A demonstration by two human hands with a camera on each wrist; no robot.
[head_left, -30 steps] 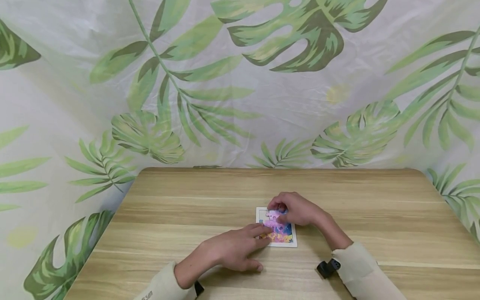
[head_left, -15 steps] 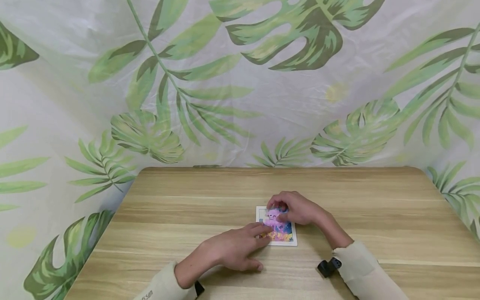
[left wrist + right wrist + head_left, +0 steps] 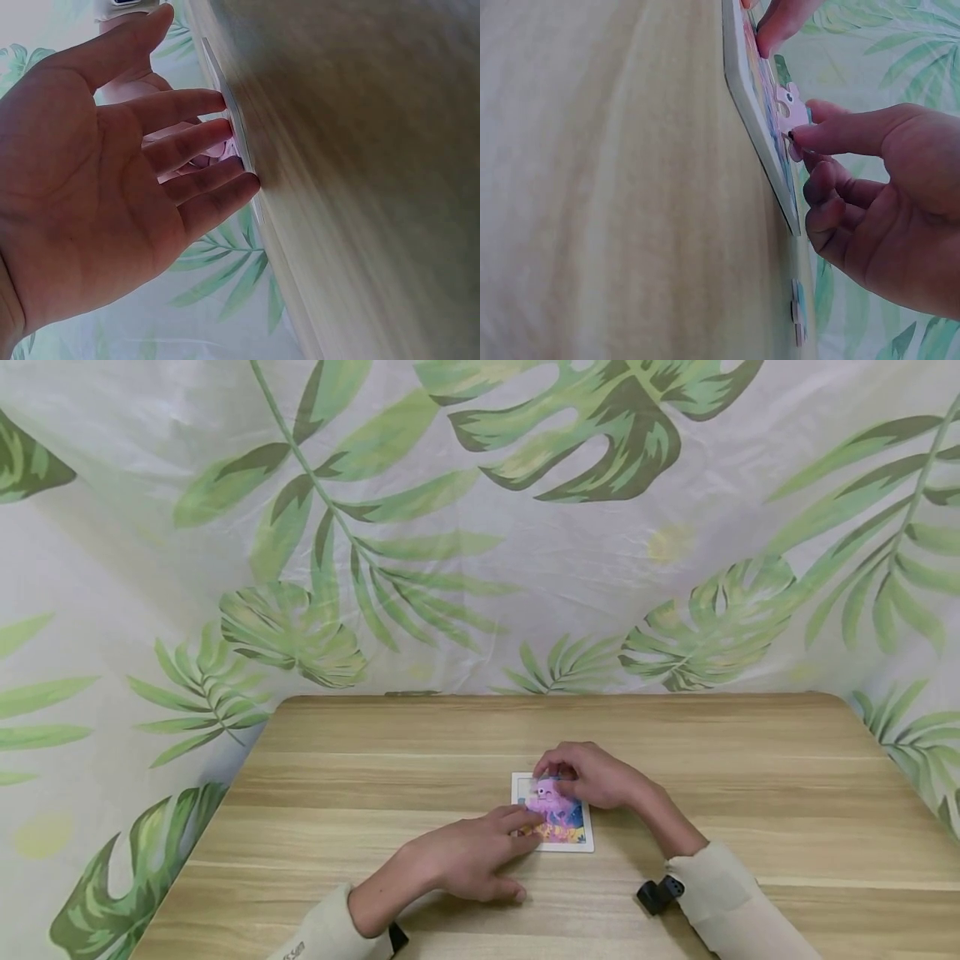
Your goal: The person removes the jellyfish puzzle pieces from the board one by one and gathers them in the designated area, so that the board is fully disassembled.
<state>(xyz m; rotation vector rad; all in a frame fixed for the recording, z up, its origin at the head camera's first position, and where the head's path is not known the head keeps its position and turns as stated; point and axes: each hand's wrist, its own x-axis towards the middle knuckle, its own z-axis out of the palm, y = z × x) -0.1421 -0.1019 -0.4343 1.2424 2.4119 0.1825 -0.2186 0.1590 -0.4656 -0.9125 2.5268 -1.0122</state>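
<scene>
A small square jigsaw puzzle (image 3: 573, 835) with a white border lies on the table, its picture showing a pink sea creature over yellow and blue. My right hand (image 3: 600, 777) reaches over its far right corner. Between thumb and fingers it pinches a pink puzzle piece (image 3: 791, 109) with an eye printed on it, which stands tilted up from the board in the right wrist view. My left hand (image 3: 472, 856) rests its extended fingertips on the puzzle's near left side, palm clear of the table in the left wrist view. Part of the picture is hidden beneath both hands.
A loose puzzle piece (image 3: 799, 311) lies on the wooden table (image 3: 360, 777) beyond the board in the right wrist view. A leaf-patterned cloth (image 3: 420, 568) hangs behind the table. A black device (image 3: 660, 895) sits at the right cuff.
My right fingers have shifted the pink piece slightly, and the creature's face on it now shows more plainly. The left hand has stayed in place on the puzzle.
</scene>
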